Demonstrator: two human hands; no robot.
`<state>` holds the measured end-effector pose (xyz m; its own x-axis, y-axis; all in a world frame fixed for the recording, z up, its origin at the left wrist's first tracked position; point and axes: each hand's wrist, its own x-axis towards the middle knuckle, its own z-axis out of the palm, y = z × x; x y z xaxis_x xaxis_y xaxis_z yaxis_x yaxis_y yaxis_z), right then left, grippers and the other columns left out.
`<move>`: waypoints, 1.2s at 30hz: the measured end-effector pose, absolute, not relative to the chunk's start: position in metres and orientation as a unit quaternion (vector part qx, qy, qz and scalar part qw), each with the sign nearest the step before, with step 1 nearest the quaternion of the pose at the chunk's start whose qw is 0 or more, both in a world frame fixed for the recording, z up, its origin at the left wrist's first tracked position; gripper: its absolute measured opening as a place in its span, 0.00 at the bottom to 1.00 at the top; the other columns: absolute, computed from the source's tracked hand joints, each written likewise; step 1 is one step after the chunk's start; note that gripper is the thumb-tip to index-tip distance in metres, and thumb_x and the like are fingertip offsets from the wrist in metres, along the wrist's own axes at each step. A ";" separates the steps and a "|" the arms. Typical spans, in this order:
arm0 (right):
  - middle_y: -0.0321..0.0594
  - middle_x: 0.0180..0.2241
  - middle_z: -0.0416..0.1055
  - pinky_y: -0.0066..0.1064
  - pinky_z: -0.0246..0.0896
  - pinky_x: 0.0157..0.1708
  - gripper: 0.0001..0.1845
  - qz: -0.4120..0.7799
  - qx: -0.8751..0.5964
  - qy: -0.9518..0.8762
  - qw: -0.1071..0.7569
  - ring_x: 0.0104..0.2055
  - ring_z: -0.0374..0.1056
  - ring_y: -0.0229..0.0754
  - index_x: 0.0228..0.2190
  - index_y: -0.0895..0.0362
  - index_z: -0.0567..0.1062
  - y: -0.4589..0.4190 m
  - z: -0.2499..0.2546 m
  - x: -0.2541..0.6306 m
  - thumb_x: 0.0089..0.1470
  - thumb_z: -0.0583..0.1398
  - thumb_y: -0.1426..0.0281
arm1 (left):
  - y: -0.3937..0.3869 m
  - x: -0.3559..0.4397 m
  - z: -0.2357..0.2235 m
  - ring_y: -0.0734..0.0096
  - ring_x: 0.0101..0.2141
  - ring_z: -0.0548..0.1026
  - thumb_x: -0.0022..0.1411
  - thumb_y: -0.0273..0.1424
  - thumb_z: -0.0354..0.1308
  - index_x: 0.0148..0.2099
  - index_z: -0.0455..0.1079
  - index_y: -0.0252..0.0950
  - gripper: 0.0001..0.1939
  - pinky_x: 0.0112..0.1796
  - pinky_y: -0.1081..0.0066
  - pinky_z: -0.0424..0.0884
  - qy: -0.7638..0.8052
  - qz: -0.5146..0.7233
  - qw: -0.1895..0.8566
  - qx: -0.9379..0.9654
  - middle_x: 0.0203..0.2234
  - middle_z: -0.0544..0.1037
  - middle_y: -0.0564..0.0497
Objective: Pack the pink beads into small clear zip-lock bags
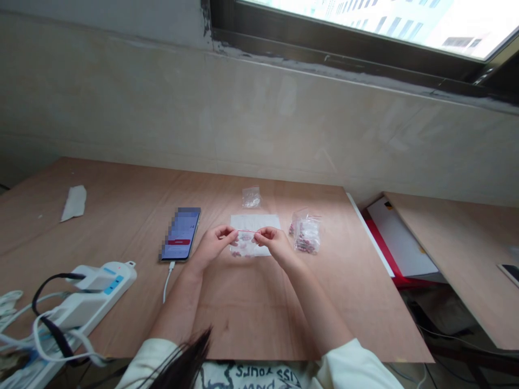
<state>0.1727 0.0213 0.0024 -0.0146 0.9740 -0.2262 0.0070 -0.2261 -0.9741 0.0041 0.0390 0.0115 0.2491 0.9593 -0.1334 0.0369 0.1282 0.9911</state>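
Note:
A thin red cord (246,232) is stretched level between my two hands. My left hand (221,239) pinches one end between thumb and fingertips, and my right hand (271,239) pinches the other. Below the cord lies a white sheet (254,220) with small reddish pieces (237,253) on it, partly hidden by my hands. Right of my right hand are clear plastic bags (307,233) holding small red and pale pieces. Beyond the sheet sits a small clear bag (252,198) whose contents I cannot make out.
A phone (180,235) with a white charging cable (167,283) lies left of my hands. At the left front is a white power strip (117,278) with tangled cables. A paper scrap (74,203) lies at the far left. A gap separates the wooden table (251,319) from another tabletop (466,237).

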 end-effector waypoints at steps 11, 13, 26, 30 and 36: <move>0.34 0.20 0.66 0.27 0.54 0.26 0.10 0.552 -0.534 -0.457 0.448 0.24 0.61 0.34 0.20 0.58 0.68 0.020 0.004 0.158 0.37 0.59 0.64 | 0.036 0.009 0.003 0.75 0.21 0.67 0.48 0.33 0.57 0.24 0.69 0.33 0.07 0.25 0.76 0.62 0.433 0.386 0.605 0.545 0.17 0.70 0.55; 0.35 0.21 0.67 0.28 0.55 0.27 0.10 0.586 -0.520 -0.438 0.441 0.24 0.61 0.35 0.20 0.59 0.68 0.020 0.004 0.157 0.37 0.59 0.64 | 0.037 0.012 0.002 0.74 0.21 0.68 0.48 0.33 0.57 0.24 0.69 0.33 0.07 0.25 0.76 0.62 0.432 0.388 0.610 0.540 0.16 0.70 0.55; 0.32 0.17 0.65 0.27 0.52 0.24 0.10 0.657 -0.493 -0.333 0.464 0.20 0.59 0.33 0.18 0.58 0.65 0.019 0.001 0.160 0.35 0.60 0.65 | 0.041 0.016 0.002 0.74 0.19 0.69 0.44 0.32 0.59 0.21 0.70 0.31 0.08 0.24 0.73 0.67 0.465 0.394 0.652 0.451 0.16 0.72 0.52; 0.31 0.14 0.63 0.25 0.49 0.22 0.10 0.652 -0.492 -0.327 0.475 0.18 0.57 0.31 0.17 0.58 0.63 0.016 -0.005 0.161 0.33 0.61 0.68 | 0.037 0.017 -0.001 0.71 0.22 0.70 0.44 0.34 0.58 0.22 0.70 0.30 0.10 0.25 0.71 0.69 0.446 0.372 0.682 0.444 0.18 0.73 0.49; 0.31 0.15 0.62 0.25 0.49 0.20 0.12 0.695 -0.462 -0.278 0.476 0.17 0.58 0.31 0.18 0.59 0.63 0.020 -0.007 0.163 0.33 0.62 0.66 | 0.041 0.020 0.002 0.76 0.18 0.67 0.45 0.36 0.56 0.21 0.68 0.30 0.12 0.21 0.73 0.70 0.468 0.372 0.652 0.466 0.14 0.68 0.54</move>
<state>0.1631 0.0205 -0.0073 -0.1200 0.9182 -0.3776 -0.4037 -0.3926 -0.8264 0.0197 0.0406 0.0019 0.2847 0.9214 -0.2646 -0.0490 0.2896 0.9559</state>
